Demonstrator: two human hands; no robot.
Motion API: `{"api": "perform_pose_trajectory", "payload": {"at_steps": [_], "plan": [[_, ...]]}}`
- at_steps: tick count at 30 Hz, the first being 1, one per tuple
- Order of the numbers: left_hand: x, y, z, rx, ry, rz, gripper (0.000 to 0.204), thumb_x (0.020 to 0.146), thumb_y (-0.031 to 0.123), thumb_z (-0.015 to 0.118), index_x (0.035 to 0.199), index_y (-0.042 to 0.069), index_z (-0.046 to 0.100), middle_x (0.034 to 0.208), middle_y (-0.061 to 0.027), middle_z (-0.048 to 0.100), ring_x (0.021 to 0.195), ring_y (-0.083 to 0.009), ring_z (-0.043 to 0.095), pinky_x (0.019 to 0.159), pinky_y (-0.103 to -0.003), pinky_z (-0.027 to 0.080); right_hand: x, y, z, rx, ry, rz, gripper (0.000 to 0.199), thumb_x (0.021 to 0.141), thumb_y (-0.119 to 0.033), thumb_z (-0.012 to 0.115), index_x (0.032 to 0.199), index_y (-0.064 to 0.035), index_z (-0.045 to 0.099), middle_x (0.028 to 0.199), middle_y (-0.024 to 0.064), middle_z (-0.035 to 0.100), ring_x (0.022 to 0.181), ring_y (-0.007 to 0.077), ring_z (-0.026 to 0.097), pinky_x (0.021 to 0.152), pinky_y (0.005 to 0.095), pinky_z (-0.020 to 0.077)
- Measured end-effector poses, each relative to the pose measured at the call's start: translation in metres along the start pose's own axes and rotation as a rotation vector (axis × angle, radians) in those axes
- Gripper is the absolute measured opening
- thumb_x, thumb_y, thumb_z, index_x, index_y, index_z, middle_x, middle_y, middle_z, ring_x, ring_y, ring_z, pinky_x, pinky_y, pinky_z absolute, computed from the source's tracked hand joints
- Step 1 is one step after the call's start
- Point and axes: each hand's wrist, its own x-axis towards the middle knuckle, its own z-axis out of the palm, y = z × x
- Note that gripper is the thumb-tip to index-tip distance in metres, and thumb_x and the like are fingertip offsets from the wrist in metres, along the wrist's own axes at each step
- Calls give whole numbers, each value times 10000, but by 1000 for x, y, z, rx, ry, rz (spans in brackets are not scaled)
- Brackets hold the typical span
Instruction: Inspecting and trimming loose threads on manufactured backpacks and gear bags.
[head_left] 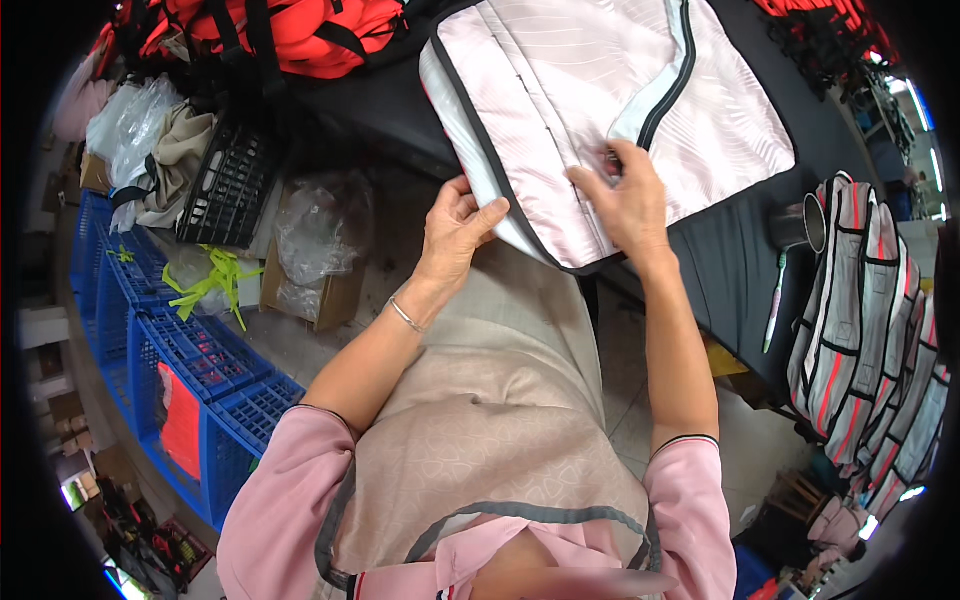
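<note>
A pale pink patterned fabric piece [710, 120] with black edging lies over the dark-covered table [720, 280]. It looks like a sewn bag panel; a light blue-grey strip with a black border curves across it. My left hand [455, 230] pinches its near left edge between thumb and fingers. Over the fabric, my right hand [630, 200] is closed, thumb and fingers bent near the end of the curved strip. Something small and dark shows at its fingertips, blurred, and I cannot make out what it is.
Red-orange bags with black straps [330, 35] are heaped at the far left. Blue plastic crates [190, 350], a black basket [230, 185] and a carton with clear plastic [320, 240] stand left. Grey-and-red strap pieces [850, 310], a metal cup [800, 222] and a toothbrush [775, 300] are right.
</note>
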Motion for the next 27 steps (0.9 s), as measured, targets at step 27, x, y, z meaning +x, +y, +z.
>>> {"api": "perform_pose_trajectory", "payload": {"at_steps": [27], "plan": [[19,19,-4,440,-244,-42,281,923,255,652,807,-1,641,689,-67,665,560,-83,621,502,-226,510,-29,-13,-23,650,-157,541,168,863,-101,694,957,38,694,793,17,661,739,60,579,710,198,464]]}}
